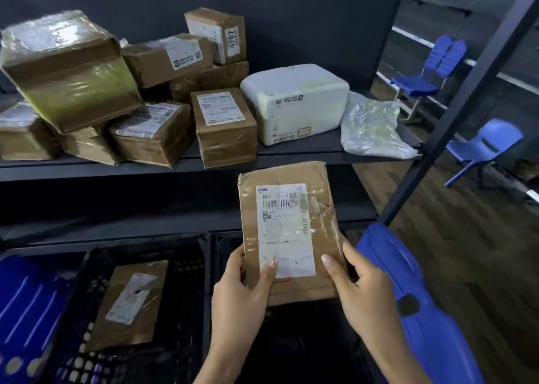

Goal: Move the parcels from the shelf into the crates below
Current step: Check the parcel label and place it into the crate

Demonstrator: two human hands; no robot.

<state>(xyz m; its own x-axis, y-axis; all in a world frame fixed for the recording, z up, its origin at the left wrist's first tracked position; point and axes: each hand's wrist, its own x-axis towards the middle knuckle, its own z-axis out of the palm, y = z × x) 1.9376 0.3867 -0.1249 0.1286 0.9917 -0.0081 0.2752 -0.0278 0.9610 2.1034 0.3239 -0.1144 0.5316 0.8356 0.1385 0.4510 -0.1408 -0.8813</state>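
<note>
Both hands' fingers (269, 270) around flat parcel (288, 232)

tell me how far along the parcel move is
Early on. Done: one flat brown parcel already lies in the left black crate. In hand: the left hand and right hand hold a flat labelled parcel over the right crate, whose inside is too dark to read. Left: the shelf still carries a pile of brown boxes, a white foam box and a clear plastic bag.
</note>
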